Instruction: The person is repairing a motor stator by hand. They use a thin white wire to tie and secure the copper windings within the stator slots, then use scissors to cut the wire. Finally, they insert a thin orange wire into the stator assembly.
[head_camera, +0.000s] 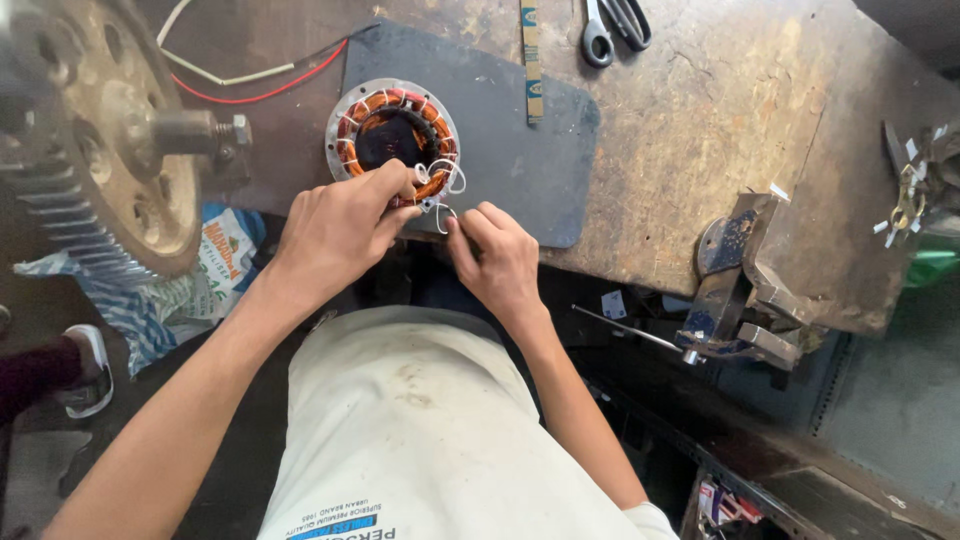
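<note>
Hands (420, 235) on stator (393, 135), scissors (615, 25), seemingly vise (745, 285) nearby

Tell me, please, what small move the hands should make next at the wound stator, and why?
Probably draw the loose white thread snug with the right hand: it hangs in slack loops at the near edge of the stator, while the left hand pinches the copper winding there.

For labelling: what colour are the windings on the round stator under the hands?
Copper-orange windings, tied with white thread; head view.
</note>
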